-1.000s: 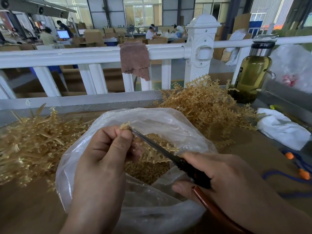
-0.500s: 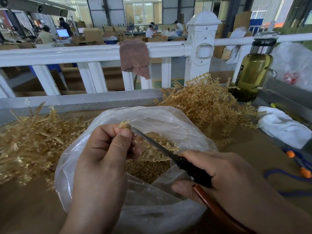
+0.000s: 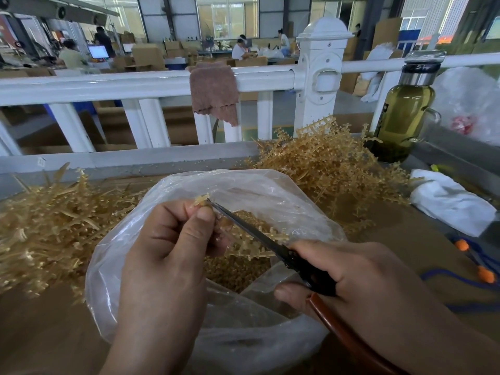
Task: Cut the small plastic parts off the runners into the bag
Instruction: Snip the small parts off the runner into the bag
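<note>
Scissors (image 3: 273, 246) cross the open mouth of the clear plastic bag (image 3: 243, 334), their thin dark blades nearly closed with the tips at the small tan runner (image 3: 201, 199). The left hand (image 3: 165, 255) pinches that runner between thumb and fingertips, curled tight, directly above the bag. The right hand (image 3: 359, 277) is wrapped around the scissors' black and reddish-brown handles — fully closed on them. Inside the bag lies a heap of cut tan parts (image 3: 238, 269). On the table (image 3: 40, 334), one pile of bare runners (image 3: 46, 226) lies to the left of the bag, another tangled pile (image 3: 332, 169) behind it to the right — near a glass bottle (image 3: 403, 115) of yellowish liquid.
</note>
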Demonstrator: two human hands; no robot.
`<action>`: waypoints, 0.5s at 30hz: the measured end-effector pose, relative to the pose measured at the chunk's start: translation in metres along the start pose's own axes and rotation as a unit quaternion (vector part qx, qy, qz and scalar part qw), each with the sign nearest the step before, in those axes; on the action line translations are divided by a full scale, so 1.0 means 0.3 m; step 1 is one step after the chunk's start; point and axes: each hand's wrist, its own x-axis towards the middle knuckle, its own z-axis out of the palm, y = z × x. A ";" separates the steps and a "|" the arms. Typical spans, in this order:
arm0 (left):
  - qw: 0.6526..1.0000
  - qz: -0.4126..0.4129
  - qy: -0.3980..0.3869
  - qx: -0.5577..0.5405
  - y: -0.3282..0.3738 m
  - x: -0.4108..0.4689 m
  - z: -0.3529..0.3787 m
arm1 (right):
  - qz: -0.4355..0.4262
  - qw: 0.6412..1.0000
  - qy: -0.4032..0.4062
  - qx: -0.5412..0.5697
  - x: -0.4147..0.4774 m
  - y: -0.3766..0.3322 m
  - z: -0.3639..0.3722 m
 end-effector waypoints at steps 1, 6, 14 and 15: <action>1.000 -0.003 0.000 -0.002 0.000 -0.001 0.001 | 0.000 1.000 0.000 -0.006 -0.002 -0.002 0.000; 1.000 -0.016 -0.010 -0.002 0.006 -0.004 -0.004 | -0.006 1.000 0.004 -0.021 0.000 -0.010 0.000; 0.998 -0.039 -0.022 -0.044 -0.002 0.006 0.000 | -0.013 0.998 -0.001 -0.058 0.004 0.011 0.001; 0.998 -0.033 -0.024 -0.042 -0.001 0.005 -0.001 | -0.015 0.998 0.004 -0.062 0.004 0.012 0.001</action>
